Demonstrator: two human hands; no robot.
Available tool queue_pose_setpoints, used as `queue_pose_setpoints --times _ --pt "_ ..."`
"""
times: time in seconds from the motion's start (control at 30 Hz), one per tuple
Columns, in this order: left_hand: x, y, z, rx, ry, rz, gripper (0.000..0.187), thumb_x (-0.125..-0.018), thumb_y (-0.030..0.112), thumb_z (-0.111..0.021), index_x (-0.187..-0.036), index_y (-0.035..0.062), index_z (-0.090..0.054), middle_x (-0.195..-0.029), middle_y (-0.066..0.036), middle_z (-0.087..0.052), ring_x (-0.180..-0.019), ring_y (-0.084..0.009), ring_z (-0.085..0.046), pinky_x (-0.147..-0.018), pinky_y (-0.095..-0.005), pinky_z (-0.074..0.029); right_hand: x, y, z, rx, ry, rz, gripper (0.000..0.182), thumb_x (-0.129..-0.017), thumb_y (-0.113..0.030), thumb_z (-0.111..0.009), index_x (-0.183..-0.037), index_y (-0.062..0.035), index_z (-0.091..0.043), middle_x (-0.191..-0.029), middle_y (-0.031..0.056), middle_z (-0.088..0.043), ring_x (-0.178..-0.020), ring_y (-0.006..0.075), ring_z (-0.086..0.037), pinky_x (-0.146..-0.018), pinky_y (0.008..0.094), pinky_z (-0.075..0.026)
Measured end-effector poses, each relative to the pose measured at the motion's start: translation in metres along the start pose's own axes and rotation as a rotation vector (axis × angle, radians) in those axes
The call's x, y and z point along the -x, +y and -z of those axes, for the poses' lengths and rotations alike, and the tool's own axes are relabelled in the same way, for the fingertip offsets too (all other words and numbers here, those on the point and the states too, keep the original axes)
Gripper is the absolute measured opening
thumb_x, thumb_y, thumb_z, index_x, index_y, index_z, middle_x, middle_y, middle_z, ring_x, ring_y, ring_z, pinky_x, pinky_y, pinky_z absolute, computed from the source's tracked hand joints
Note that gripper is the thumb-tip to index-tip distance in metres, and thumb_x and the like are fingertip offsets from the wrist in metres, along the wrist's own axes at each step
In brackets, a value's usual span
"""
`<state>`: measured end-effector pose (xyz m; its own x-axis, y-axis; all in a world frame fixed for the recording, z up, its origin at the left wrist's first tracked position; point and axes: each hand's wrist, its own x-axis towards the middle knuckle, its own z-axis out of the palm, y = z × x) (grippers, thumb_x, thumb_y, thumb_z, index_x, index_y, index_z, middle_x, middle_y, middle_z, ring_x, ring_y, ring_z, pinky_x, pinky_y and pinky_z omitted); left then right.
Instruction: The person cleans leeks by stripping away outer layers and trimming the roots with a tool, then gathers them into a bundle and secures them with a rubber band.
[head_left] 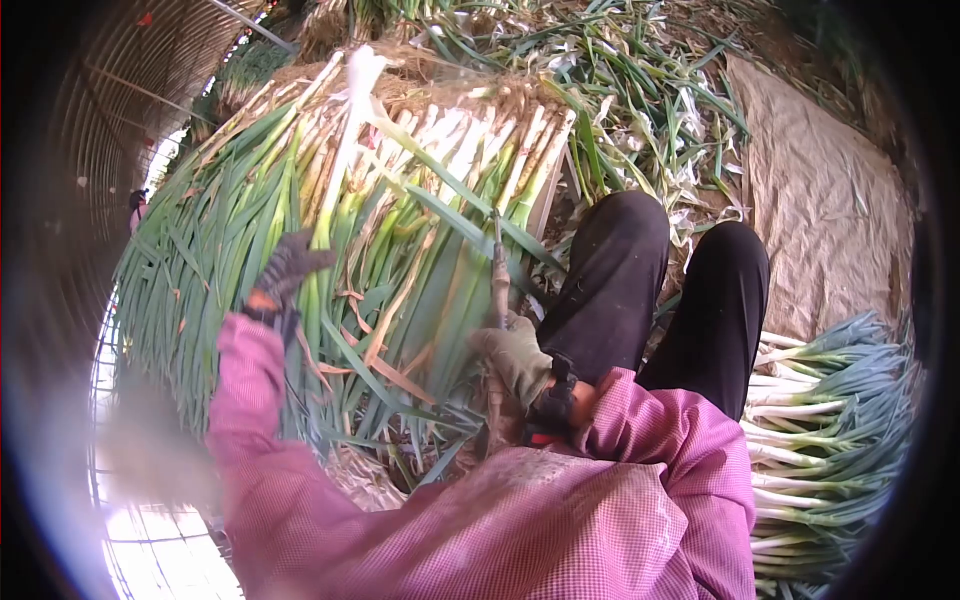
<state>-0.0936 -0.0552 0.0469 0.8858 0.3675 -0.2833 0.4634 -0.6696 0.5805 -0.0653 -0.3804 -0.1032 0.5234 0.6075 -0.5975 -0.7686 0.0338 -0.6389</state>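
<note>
My left hand [287, 270], in a dark grey glove, is closed around the green part of a long green onion [343, 150]. Its white root end points up and away and looks blurred, and a loose leaf hangs from it to the right. Beneath lies a thick pile of green onions [220, 230], roots toward the far side. My right hand [517, 357], in a lighter glove, is wrapped around a thin, stick-like tool [500, 285] with a narrow dark tip. The tool stands roughly upright, near the right side of the pile.
My bent knees [620, 270] are right of the pile. Stripped leaves [650, 110] cover the ground beyond them. A brown sheet [810, 200] lies at the right, with a row of cleaned green onions [800, 440] nearer me. A ribbed wall [110, 110] curves up at left.
</note>
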Motion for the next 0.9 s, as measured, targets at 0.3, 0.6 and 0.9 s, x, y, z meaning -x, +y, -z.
queue_pose_setpoints --times 0.3,0.6,0.9 --pt "-0.07 0.075 -0.196 -1.198 -0.192 -0.337 0.031 -0.082 0.014 -0.053 -0.108 -0.0001 -0.061 -0.11 -0.022 -0.058 -0.106 -0.032 -0.057 -0.09 -0.0379 -0.046 0.002 -0.002 0.001 -0.253 0.08 0.108 0.03 -0.078 -0.003 -0.068 -0.104 0.001 -0.056 -0.08 0.0067 -0.058 -0.065 0.0184 -0.054 -0.059 0.0328 -0.046" --pt "-0.181 0.078 -0.22 0.104 0.494 -0.41 0.035 -0.084 0.019 -0.061 -0.111 -0.0036 -0.059 -0.125 -0.027 -0.053 -0.116 -0.0324 -0.052 -0.094 -0.0369 -0.044 -0.001 -0.003 0.002 -0.406 0.092 0.03 0.034 -0.071 0.006 -0.063 -0.105 0.0032 -0.059 -0.087 0.0112 -0.065 -0.074 0.0215 -0.064 -0.067 0.0334 -0.054" --pt "-0.127 0.029 -0.253 -0.65 0.252 -0.368 0.021 -0.084 0.022 -0.061 -0.098 0.0069 -0.062 -0.096 -0.014 -0.062 -0.092 -0.0287 -0.06 -0.078 -0.0375 -0.051 -0.013 -0.001 0.007 -0.292 0.017 -0.061 0.028 -0.078 -0.007 -0.069 -0.103 0.0005 -0.058 -0.078 0.0084 -0.06 -0.061 0.0189 -0.057 -0.049 0.0322 -0.046"
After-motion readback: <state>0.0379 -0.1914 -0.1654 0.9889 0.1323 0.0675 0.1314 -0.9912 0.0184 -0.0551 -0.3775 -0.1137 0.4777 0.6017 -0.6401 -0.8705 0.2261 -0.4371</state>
